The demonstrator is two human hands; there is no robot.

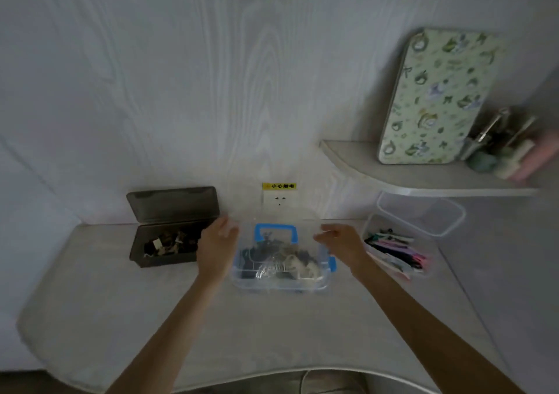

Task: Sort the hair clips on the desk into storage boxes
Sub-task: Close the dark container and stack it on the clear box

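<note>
A clear storage box (281, 286) with blue latches stands mid-desk and holds dark and pale hair clips. Its clear lid with a blue handle (273, 227) is tilted over the box's back half. My left hand (216, 244) grips the lid's left edge and my right hand (341, 242) grips its right edge. Left of them a dark box (163, 257) with several clips stands with its hinged lid (174, 203) up. On the right, a clear box (393, 251) holds colourful slim clips, and its lid (423, 215) leans behind it.
A wall socket (279, 198) with a yellow label sits behind the middle box. A corner shelf (423, 179) at the upper right carries a patterned green board (438, 97) and a cluster of small items (496, 148). The desk's curved front edge (272, 378) runs near me.
</note>
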